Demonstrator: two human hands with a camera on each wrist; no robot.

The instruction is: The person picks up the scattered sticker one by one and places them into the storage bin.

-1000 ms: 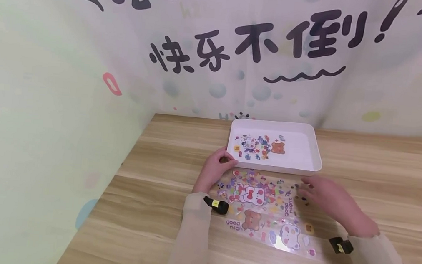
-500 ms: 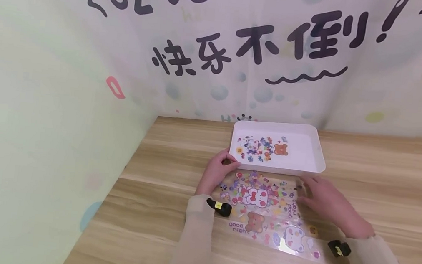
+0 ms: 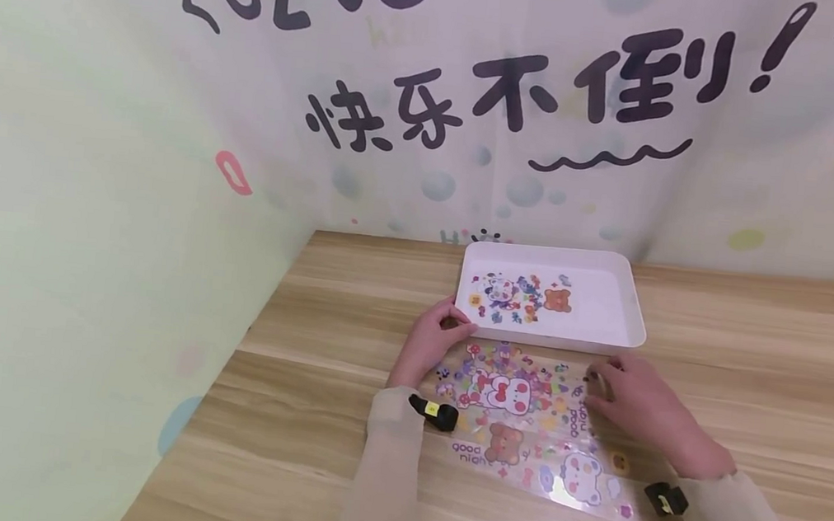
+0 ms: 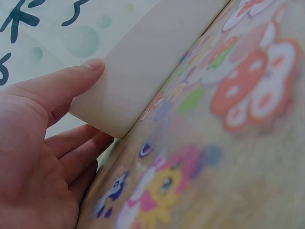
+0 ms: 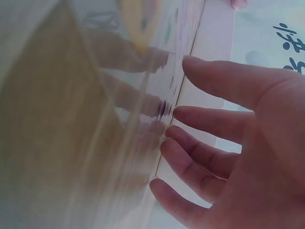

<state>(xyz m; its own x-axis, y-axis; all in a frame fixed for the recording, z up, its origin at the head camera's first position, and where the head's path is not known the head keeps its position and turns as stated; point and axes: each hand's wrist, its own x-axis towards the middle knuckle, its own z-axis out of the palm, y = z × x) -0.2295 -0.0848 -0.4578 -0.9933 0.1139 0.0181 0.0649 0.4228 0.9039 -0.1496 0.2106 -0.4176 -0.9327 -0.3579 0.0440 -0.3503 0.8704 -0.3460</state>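
Note:
A shallow white tray (image 3: 595, 305) sits toward the back of the table, with colourful cartoon stickers (image 3: 504, 291) in its left half. My left hand (image 3: 431, 340) holds its near-left corner; in the left wrist view the thumb lies at the rim of the tray wall (image 4: 131, 71) and the fingers are at its side. A clear sheet of cartoon stickers (image 3: 502, 394) lies flat in front of the tray. At that sheet's far-right corner is my right hand (image 3: 646, 405), fingers spread and slightly bent. In the right wrist view its fingertips (image 5: 183, 114) are right at the sheet, with nothing gripped.
The wood-grain table (image 3: 312, 442) extends to both sides of the sheet. Behind the tray hangs a printed cloth backdrop (image 3: 411, 152) with large black characters, and a pale panel (image 3: 74, 264) closes off the left side. Each wrist wears a small black camera (image 3: 441, 414).
My right hand has come down slightly at the sheet's far-right corner, its fingertips lower and closer in. The left hand stays on the tray corner; the head view has shifted a little.

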